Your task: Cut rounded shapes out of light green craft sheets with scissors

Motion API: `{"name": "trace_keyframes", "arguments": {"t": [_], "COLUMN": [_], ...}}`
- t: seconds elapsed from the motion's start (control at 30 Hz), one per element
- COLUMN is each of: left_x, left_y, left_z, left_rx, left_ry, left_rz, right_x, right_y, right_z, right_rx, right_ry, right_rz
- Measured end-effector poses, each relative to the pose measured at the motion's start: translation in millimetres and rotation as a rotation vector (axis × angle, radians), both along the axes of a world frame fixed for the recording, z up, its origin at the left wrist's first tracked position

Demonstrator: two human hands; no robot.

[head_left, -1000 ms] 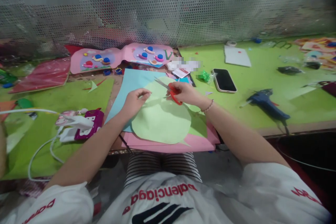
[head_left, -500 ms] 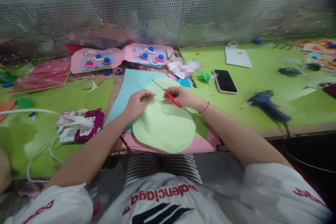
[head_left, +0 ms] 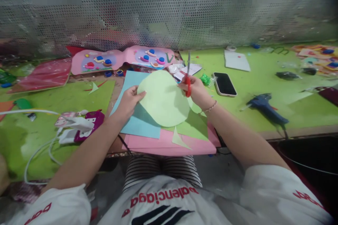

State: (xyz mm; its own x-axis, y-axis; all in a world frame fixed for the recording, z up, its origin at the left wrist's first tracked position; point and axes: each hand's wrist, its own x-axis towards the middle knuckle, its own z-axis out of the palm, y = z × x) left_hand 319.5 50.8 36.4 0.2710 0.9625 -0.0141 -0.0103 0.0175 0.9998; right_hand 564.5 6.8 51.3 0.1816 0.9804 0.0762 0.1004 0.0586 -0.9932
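Note:
A rounded sheet of pale green paper [head_left: 163, 100] is held up over the table, its left edge pinched between the thumb and fingers of my left hand [head_left: 129, 100]. My right hand [head_left: 195, 89] is closed on red-handled scissors [head_left: 188, 86], whose blades point up and away from me, clear of the sheet. The right fingertips are at the sheet's right edge; whether they grip it I cannot tell. Beneath lie blue paper [head_left: 145, 126], green paper [head_left: 196, 128] and pink paper [head_left: 169, 147]. A thin pale green offcut [head_left: 179, 139] rests on the stack near me.
To the right are a phone [head_left: 224, 84] and a blue glue gun [head_left: 266, 107]. At left, white cables run to a purple and white power strip [head_left: 91, 124]. Pink decorated pieces [head_left: 97, 61] lie at the back before a perforated metal panel [head_left: 169, 14].
The pale green sheet has moved up and away from me, uncovering the offcut and more of the stack. The scissors have swung from pointing left to upright. My left hand has shifted left.

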Motion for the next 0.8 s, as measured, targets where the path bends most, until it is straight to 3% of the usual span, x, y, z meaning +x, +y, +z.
{"name": "trace_keyframes", "arguments": {"t": [0.17, 0.4, 0.57, 0.8], "left_x": [6, 2, -2, -3], "left_y": [-3, 7, 13, 17], "left_z": [-6.7, -8.3, -11.1, -13.5], "left_rx": [-0.124, -0.016, 0.032, 0.060], "left_ry": [-0.084, -0.094, -0.113, -0.146], "left_rz": [-0.082, 0.198, 0.227, 0.317], "right_x": [4, 0, 4, 6], "right_y": [10, 11, 13, 7], "right_z": [-11.2, -11.6, -12.8, -8.4], "right_rx": [0.071, 0.120, 0.083, -0.061], "right_ry": [0.161, 0.284, 0.270, 0.138], "right_rz": [-0.153, -0.124, -0.152, -0.028]}}
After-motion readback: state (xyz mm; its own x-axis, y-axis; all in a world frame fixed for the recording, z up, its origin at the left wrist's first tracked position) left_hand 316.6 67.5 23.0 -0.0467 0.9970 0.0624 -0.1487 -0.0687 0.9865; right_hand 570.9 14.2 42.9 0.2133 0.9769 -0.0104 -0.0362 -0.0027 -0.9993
